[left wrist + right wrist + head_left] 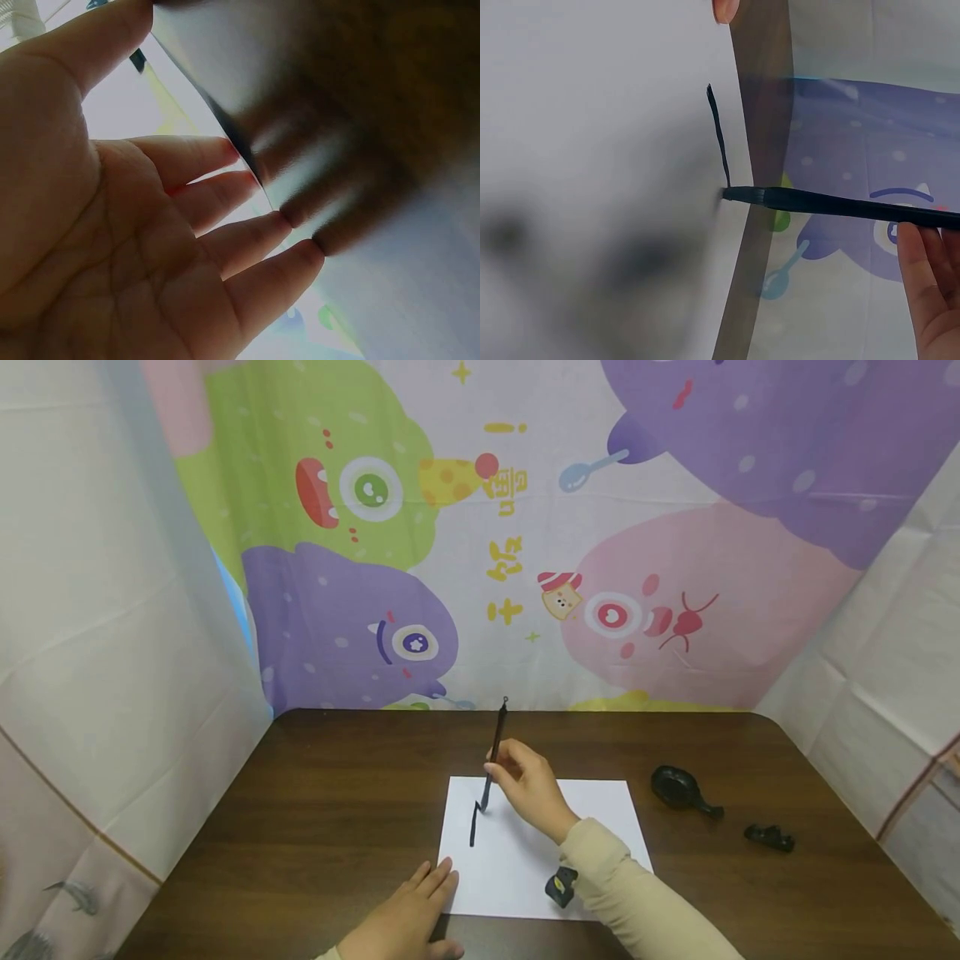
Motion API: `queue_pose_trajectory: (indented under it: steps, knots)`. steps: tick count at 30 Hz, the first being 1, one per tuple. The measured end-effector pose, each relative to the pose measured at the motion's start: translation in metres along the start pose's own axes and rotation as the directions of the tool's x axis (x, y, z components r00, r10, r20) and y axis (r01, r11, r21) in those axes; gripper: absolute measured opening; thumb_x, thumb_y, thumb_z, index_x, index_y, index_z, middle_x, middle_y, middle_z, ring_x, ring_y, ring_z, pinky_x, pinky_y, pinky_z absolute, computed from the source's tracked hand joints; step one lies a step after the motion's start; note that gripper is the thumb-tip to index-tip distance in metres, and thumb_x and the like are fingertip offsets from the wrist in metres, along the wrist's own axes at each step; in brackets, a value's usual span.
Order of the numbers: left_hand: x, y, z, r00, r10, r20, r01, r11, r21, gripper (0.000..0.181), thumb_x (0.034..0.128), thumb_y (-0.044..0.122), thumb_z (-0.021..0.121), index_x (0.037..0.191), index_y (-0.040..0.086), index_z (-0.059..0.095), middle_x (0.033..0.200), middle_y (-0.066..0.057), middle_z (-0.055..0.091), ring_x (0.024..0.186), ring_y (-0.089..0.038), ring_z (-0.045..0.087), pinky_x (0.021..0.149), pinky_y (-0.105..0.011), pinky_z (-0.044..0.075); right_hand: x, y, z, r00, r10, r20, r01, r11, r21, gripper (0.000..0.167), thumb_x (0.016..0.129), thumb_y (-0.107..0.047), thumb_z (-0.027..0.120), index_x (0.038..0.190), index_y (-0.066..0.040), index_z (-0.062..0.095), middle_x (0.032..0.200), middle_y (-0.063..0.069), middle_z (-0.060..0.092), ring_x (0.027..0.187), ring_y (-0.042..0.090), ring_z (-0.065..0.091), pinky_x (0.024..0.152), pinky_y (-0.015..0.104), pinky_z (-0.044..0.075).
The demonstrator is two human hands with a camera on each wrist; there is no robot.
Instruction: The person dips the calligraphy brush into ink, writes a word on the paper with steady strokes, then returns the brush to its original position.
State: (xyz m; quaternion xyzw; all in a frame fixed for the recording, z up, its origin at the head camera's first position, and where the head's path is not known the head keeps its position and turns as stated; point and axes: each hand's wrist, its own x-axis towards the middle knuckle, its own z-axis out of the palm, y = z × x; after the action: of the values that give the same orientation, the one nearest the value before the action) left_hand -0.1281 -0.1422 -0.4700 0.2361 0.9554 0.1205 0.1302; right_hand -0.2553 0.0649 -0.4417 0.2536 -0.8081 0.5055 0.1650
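Over the paper (517,881), right fingers (513,748) pinch a slanting brush (498,733); left fingers (435,878) lie straight.

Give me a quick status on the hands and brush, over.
Right hand holds brush, tip at black stroke. Left hand at edge of paper. Black block on paper, by right sleeve, clear of stroke.

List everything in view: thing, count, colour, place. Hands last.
Backdrop cloth: 1, white with green, purple and pink cartoons, behind table
Side sheets: 2, mostly whitish, left and right
Table: 1, dark brown, foreground
Paper: 1, white, on table
Ink mark: 1, black, paper's left part
Brush: 1, black, tip near mark's top
Small block: 1, black with yellow, paper's lower right
Handled dish: 1, black, right of paper
Bumpy piece: 1, black, right of dish
Sleeves: 2, beige, lower edge
Left hand: 1, bare, paper's lower-left edge
Right hand: 1, bare, holding brush
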Motion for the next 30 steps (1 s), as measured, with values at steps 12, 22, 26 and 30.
queue_pose_trajectory:
  steps: [12, 22, 26, 30]
  knots:
    - [0.001, 0.000, -0.001, 1.000, -0.006, 0.012, 0.006, 1.000, 0.002, 0.086, 0.0795, 0.052, 0.074, 0.145, 0.004, 0.046, 0.155, -0.017, 0.040, 0.140, -0.044, 0.038, 0.108, -0.058, 0.039, -0.004, -0.003, -0.004, 0.999, 0.020, 0.042, -0.020, 1.000, 0.007, 0.009, 0.092, -0.012, 0.067, 0.101, -0.009, 0.065, 0.089, 0.004, 0.068, 0.076, 0.013, 0.068, 0.071, 0.023, 0.057]
    - [0.000, 0.001, -0.001, 1.000, 0.002, 0.000, -0.002, 1.000, -0.002, 0.086, 0.0793, 0.050, 0.075, 0.144, 0.002, 0.045, 0.155, -0.018, 0.039, 0.140, -0.045, 0.038, 0.108, -0.058, 0.039, -0.008, -0.001, -0.008, 0.997, 0.024, 0.067, -0.026, 0.999, 0.021, 0.009, 0.093, -0.012, 0.066, 0.100, -0.007, 0.065, 0.089, 0.004, 0.068, 0.072, 0.009, 0.066, 0.067, 0.023, 0.058]
    - [0.000, 0.001, -0.001, 1.000, 0.006, -0.006, -0.006, 1.000, 0.003, 0.087, 0.0789, 0.050, 0.075, 0.144, 0.002, 0.046, 0.154, -0.018, 0.039, 0.139, -0.045, 0.038, 0.108, -0.058, 0.039, -0.009, -0.001, -0.010, 0.997, 0.021, 0.072, -0.024, 0.999, 0.044, 0.007, 0.093, -0.012, 0.066, 0.099, -0.008, 0.064, 0.088, 0.006, 0.068, 0.074, 0.013, 0.069, 0.067, 0.023, 0.058]
    - [0.001, 0.001, -0.001, 1.000, -0.003, 0.005, 0.003, 1.000, -0.001, 0.087, 0.0790, 0.051, 0.075, 0.144, 0.002, 0.045, 0.155, -0.017, 0.039, 0.140, -0.044, 0.038, 0.109, -0.058, 0.039, -0.009, -0.003, -0.012, 0.996, 0.027, 0.081, -0.032, 0.997, 0.073, 0.007, 0.093, -0.011, 0.066, 0.097, -0.007, 0.064, 0.088, 0.007, 0.068, 0.076, 0.019, 0.071, 0.067, 0.024, 0.059]
